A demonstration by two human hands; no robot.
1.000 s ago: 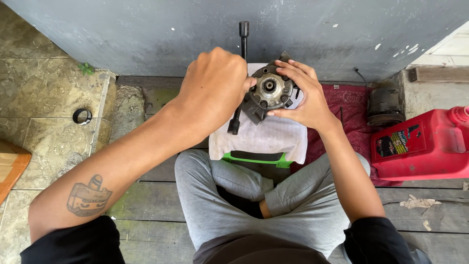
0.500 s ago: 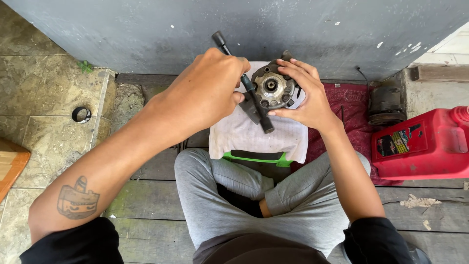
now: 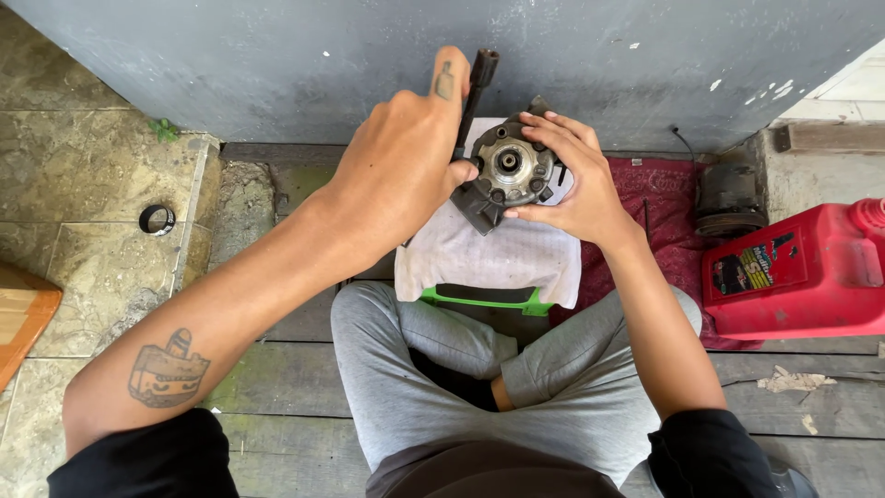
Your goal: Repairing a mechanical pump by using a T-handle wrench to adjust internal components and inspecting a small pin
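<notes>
Black short sleeves on both arms, cut off around the upper arm, so forearms are bare. Grey sweatpants, kinda creased at the knees, legs crossed with a dark sock peeking out around 6 o'clock of the knees. Left forearm has a small boxy tattoo with a little face. Left hand (image 3: 406, 175) has a small dark tattoo on one finger; right hand (image 3: 573, 180) is unmarked.

Left hand (image 3: 406, 166) grips black wrench (image 3: 476, 88) (right hand (image 3: 572, 175) steadies compressor (image 3: 507, 180)).
</notes>
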